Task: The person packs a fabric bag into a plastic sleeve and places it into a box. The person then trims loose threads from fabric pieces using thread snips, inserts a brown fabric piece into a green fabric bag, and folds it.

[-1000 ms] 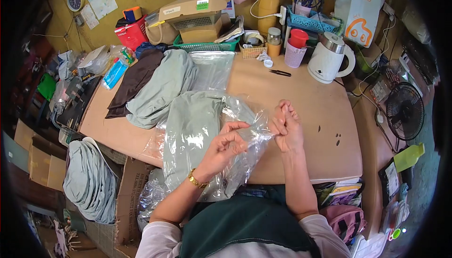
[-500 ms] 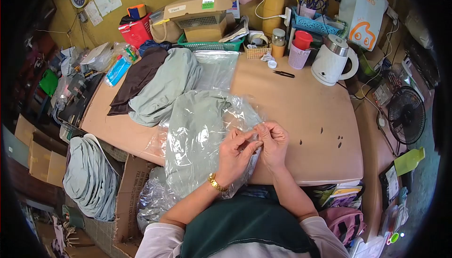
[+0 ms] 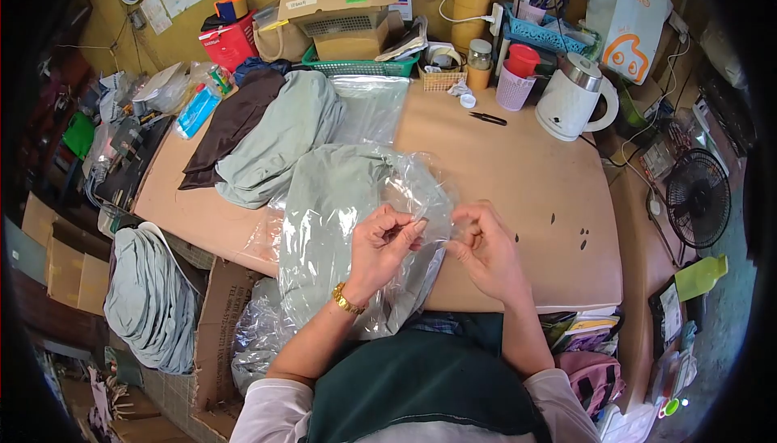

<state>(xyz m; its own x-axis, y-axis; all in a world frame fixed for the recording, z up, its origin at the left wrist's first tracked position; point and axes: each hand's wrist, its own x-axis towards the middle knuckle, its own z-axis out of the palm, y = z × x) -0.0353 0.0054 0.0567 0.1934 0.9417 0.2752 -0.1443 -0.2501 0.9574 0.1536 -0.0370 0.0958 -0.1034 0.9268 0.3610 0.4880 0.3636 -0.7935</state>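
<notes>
A clear plastic bag (image 3: 433, 192) with folded grey-green fabric (image 3: 324, 237) inside lies across the front of the table, its near end hanging over the edge. My left hand (image 3: 379, 250), with a gold watch on the wrist, is closed in a pinch on the bag's film near its right side. Just past the bag's right edge is my right hand (image 3: 490, 255), thumb and forefinger apart and nothing visible between them. Behind the bag, a loose pile of grey-green fabric (image 3: 279, 131) overlaps dark brown fabric (image 3: 231, 131) and flat clear plastic bags (image 3: 374, 107).
Black tweezers (image 3: 488, 119) lie near a white kettle (image 3: 571, 99) and a pink cup (image 3: 515, 91). A green basket (image 3: 364, 67) holds cardboard boxes at the back. Left of the table is a stack of grey-green fabric (image 3: 152, 301); a black fan (image 3: 698, 199) stands right.
My hands were together at the bag's right edge and have separated. The left moved left, still pinching film; the right moved slightly right and its fingers spread. The view shifted a little.
</notes>
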